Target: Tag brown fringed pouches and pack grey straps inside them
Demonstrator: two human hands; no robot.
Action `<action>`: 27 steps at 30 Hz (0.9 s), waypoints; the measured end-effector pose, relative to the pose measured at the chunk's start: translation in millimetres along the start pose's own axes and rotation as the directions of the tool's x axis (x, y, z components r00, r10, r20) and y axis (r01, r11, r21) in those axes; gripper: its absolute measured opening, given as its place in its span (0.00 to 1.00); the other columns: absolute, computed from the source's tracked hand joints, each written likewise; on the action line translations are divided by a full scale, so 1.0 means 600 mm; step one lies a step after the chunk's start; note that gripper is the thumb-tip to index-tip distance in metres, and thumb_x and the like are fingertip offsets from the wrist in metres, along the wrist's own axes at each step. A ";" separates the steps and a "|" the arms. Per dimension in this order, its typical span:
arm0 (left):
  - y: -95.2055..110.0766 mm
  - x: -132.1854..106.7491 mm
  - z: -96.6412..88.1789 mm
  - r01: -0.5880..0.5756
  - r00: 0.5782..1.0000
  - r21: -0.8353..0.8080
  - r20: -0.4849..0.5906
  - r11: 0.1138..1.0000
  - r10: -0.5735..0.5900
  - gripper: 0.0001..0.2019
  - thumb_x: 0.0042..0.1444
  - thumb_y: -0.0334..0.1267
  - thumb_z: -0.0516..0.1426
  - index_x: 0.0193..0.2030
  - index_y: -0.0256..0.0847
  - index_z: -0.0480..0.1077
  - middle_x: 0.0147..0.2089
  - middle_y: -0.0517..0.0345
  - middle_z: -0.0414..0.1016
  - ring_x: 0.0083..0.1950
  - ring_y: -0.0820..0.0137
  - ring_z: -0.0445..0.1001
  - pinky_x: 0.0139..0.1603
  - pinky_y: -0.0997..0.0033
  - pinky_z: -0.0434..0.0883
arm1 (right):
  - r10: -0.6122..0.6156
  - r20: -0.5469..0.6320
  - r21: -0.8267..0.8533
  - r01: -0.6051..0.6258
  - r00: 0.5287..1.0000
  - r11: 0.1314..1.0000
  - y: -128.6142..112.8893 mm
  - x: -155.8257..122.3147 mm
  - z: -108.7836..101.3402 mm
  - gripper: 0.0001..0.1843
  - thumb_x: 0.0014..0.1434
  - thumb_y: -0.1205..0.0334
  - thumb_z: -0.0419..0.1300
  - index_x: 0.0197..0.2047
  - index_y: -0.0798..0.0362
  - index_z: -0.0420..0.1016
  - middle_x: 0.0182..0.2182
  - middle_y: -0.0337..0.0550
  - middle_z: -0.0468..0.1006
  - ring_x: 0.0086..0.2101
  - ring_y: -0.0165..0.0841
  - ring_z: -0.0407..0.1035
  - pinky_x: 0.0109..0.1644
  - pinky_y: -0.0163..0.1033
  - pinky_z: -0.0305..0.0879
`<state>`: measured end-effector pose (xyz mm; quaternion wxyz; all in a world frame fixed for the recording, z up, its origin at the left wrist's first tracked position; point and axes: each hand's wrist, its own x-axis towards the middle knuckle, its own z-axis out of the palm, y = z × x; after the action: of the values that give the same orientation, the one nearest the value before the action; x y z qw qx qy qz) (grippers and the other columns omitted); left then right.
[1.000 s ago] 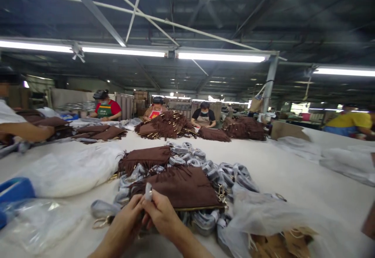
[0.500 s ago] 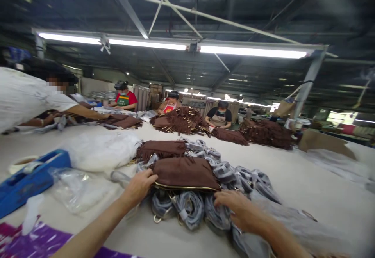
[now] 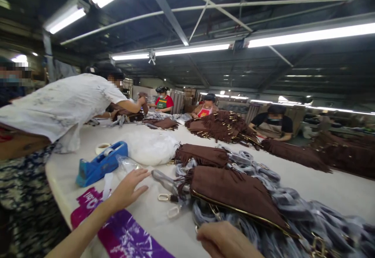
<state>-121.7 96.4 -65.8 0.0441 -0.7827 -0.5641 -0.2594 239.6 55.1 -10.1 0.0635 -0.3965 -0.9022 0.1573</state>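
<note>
My left hand hovers over the table with its fingers stretched out and nothing in them. Beneath and beside it lie clear plastic bags and a purple printed plastic bag. Low in the view, my right hand is in front of a brown fringed pouch with a gold zip along its near edge; its fingers are curled and partly hidden, so I cannot see whether they hold anything. The pouch rests on grey plastic-wrapped straps with gold clasps. Another brown pouch lies just behind it.
A blue tape dispenser stands at the left beside a roll of tape and a white plastic bundle. Brown fringed pouches are heaped across the table. A person in a white shirt leans over the left side; several others sit opposite.
My view has turned left. My left hand has let go of the front pouch and moved left, its fingers opening. My right hand has drawn back toward me, away from the pouch's corner.
</note>
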 end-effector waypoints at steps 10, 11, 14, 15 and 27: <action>-0.011 -0.046 0.071 0.123 0.991 -0.148 -0.026 0.981 -0.128 0.25 0.60 0.32 0.49 0.65 0.38 0.62 0.65 0.43 0.65 0.66 0.59 0.64 0.67 0.52 0.62 | 0.023 -0.160 0.005 -0.023 0.987 1.000 -0.072 0.267 0.084 0.14 0.61 0.72 0.53 0.42 0.53 0.80 0.40 0.46 0.83 0.43 0.38 0.75 0.46 0.35 0.64; -0.010 -0.047 0.072 0.121 0.991 -0.149 -0.035 0.981 -0.127 0.25 0.60 0.32 0.49 0.65 0.39 0.62 0.65 0.44 0.65 0.66 0.59 0.64 0.67 0.52 0.62 | 0.050 -0.169 -0.008 -0.052 0.984 0.999 -0.076 0.282 0.092 0.13 0.61 0.71 0.54 0.43 0.54 0.79 0.40 0.48 0.83 0.44 0.40 0.75 0.46 0.37 0.64; -0.007 -0.046 0.073 0.100 0.993 -0.123 -0.046 0.987 -0.106 0.25 0.60 0.29 0.49 0.63 0.44 0.65 0.64 0.45 0.66 0.64 0.57 0.65 0.65 0.51 0.65 | 0.120 -0.195 -0.050 -0.132 0.973 0.990 -0.085 0.307 0.111 0.10 0.60 0.68 0.57 0.44 0.55 0.78 0.41 0.52 0.82 0.45 0.44 0.75 0.45 0.40 0.66; -0.005 -0.045 0.073 0.089 0.994 -0.103 -0.046 0.991 -0.094 0.25 0.59 0.28 0.49 0.62 0.46 0.66 0.64 0.46 0.67 0.64 0.57 0.66 0.64 0.50 0.66 | 0.134 -0.202 -0.063 -0.149 0.970 0.987 -0.088 0.311 0.116 0.10 0.61 0.67 0.57 0.44 0.55 0.77 0.41 0.52 0.81 0.44 0.45 0.75 0.45 0.41 0.66; 0.034 -0.028 0.048 0.128 0.982 0.141 0.119 0.982 -0.145 0.25 0.59 0.28 0.51 0.61 0.52 0.68 0.63 0.45 0.66 0.63 0.53 0.65 0.62 0.46 0.65 | 0.090 -0.145 -0.212 -0.120 0.985 0.970 -0.095 0.271 0.066 0.08 0.54 0.67 0.58 0.34 0.53 0.79 0.36 0.54 0.83 0.38 0.47 0.77 0.38 0.41 0.67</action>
<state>-96.9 85.2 -93.6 0.0418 -0.7526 -0.6341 -0.1725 80.5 129.2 -29.9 0.0715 -0.4579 -0.8855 0.0328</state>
